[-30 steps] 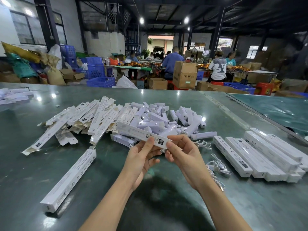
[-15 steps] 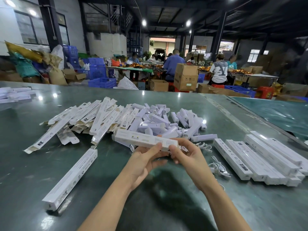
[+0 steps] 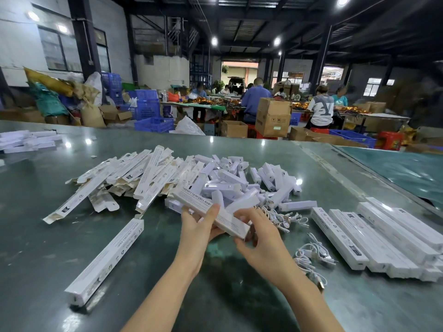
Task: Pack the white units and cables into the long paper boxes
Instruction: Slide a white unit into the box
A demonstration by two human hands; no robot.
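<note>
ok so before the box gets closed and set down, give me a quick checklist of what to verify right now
1. Box gripped: ok. The left hand holds the long paper box near its middle.
2. Near end under control: ok. The right hand holds the box's near end.
3. Unit and cable inside: cannot tell, the contents are hidden.
4. End flap tucked: cannot tell, fingers cover it.
5. Place to put it: ok. The row of packed boxes lies to the right on the table.
6. Supplies for the next one: ok. Loose white units, cables and flat boxes are close by.
</note>
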